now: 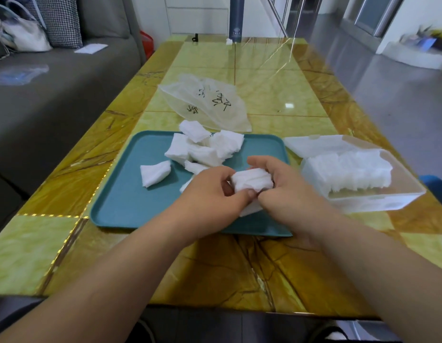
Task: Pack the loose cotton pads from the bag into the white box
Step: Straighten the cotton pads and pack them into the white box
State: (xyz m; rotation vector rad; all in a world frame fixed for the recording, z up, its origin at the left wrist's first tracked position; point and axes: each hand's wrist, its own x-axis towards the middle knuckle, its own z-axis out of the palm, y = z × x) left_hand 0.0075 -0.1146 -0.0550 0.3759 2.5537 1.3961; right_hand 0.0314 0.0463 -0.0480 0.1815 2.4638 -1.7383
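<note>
Item: stack of cotton pads (252, 184), lower centre, gripped by left hand (210, 194) and right hand (284, 191), fingers curled round it (squaring edges, seemingly). Next: carry right into white box (378, 194), alongside pads already there.

The table (264, 78) through the middle of the frame looks like polished stone, yellow-green with brown veins, glossy and mirroring light; the tray (130, 194) at centre is smooth, matt teal plastic; the cotton pads (202, 149) on it are soft, fibrous white; the bag (210, 102) above them is thin, crinkled translucent plastic; the white box (378, 201) at right is frosted plastic; the sofa (54, 107) at upper left is matt grey cloth; the floor (388, 82) at upper right is glossy grey.
</note>
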